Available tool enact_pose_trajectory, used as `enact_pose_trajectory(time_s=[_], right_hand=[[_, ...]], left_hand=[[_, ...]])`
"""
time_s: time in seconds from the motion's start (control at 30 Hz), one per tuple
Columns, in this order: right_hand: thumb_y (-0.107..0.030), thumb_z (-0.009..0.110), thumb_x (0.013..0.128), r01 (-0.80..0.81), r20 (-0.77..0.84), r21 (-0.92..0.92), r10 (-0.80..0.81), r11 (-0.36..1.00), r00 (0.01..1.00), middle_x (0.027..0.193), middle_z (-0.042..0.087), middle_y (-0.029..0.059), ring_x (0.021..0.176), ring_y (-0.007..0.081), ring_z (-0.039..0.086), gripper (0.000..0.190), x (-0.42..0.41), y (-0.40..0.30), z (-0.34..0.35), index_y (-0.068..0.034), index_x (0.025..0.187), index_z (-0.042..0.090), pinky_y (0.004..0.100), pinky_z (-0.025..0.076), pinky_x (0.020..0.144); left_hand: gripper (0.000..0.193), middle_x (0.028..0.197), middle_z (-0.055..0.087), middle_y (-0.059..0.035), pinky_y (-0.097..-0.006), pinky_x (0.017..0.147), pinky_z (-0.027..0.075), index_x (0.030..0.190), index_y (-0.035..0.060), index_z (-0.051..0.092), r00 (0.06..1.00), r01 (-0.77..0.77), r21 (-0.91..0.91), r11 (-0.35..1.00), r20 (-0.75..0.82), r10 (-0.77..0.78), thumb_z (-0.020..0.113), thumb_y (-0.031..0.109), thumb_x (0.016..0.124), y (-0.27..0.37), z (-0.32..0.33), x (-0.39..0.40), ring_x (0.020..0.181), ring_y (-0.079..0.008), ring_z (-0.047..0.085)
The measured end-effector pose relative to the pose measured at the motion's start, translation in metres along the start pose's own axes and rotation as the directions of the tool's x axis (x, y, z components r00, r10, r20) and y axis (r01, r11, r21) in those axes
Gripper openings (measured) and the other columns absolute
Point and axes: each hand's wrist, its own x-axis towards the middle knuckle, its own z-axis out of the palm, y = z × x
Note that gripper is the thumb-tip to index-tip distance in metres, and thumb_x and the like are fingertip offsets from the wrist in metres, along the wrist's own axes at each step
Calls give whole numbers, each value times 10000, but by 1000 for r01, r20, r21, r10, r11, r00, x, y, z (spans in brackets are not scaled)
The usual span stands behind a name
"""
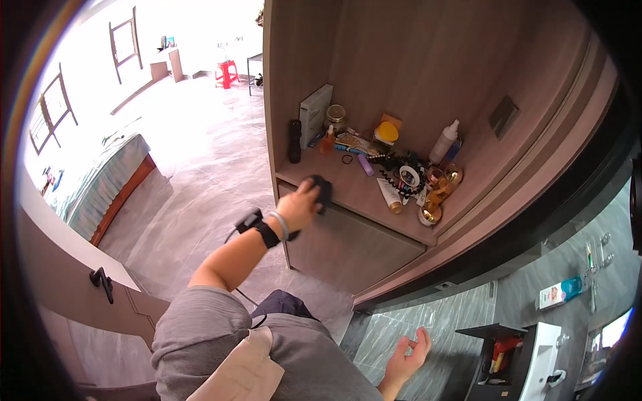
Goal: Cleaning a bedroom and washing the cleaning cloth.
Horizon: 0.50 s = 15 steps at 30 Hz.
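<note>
My left hand [297, 204], with a silver bangle and a black strap at the wrist, grips a blurred black item [323, 193] at the front edge of a wooden cabinet shelf [346, 188]. I cannot tell what the item is. Behind it lie a purple tube [365, 165] and a black hair tie [347, 159]; a black cylindrical object [295, 141] stands at the shelf's left side. Low on the right, my right hand [410, 355] hangs in the air with bent fingers apart, holding nothing.
Farther back are a white box [316, 115], an orange bottle [327, 140] and a yellow-lidded jar [386, 131]. A white pump bottle [444, 142], cream tube [390, 194] and amber containers [441, 188] crowd the right. A door handle [102, 284] juts out at left; an open mirror cabinet [501, 351] stands lower right.
</note>
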Motion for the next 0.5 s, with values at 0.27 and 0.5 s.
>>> enact_pose_trajectory(time_s=[0.27, 0.5], right_hand=[[-29, 635, 841, 3, 25, 27, -3, 1000, 1000, 1273, 548, 218, 1015, 295, 589, 366, 4, 19, -17, 65, 1190, 581, 311, 518, 709], [16, 630, 820, 14, -17, -2, -14, 1000, 1000, 1239, 569, 188, 964, 258, 603, 366, 6, 12, -44, 46, 1183, 597, 301, 510, 706]], left_hand=[[470, 1389, 385, -267, -462, 803, 544, 1299, 63, 514, 991, -124, 15, 992, -48, 125, 629, 220, 871, 40, 43, 0, 889, -416, 665], [469, 1404, 350, -216, -481, 850, 536, 1298, 78, 505, 963, -268, -144, 953, -42, 264, 636, 189, 862, 144, 90, -22, 1030, -422, 613]])
